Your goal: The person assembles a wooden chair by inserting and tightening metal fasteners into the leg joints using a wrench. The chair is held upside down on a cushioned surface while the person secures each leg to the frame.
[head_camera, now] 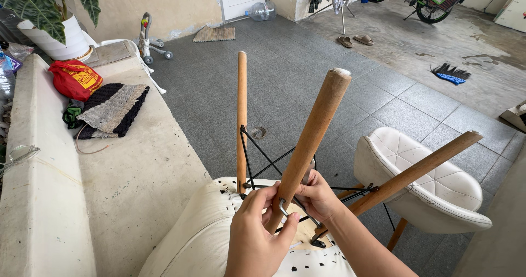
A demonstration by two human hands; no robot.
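Upturned chair [203, 238]: cream seat shell, chipped with dark flecks, lies seat-down at lower centre; three round wooden legs [312, 140] splay upward, tied by black wire bracing [263, 159]; nearest leg tilts right, pale cap on top; small bent metal hex key [283, 207] sits against its base.

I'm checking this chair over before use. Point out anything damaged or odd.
The upturned chair's white seat is peeling, with dark flaked patches near the legs. The left hand holds a small metal key at the base of the near wooden leg, and the right hand steadies it. A second chair stands upright beside it.
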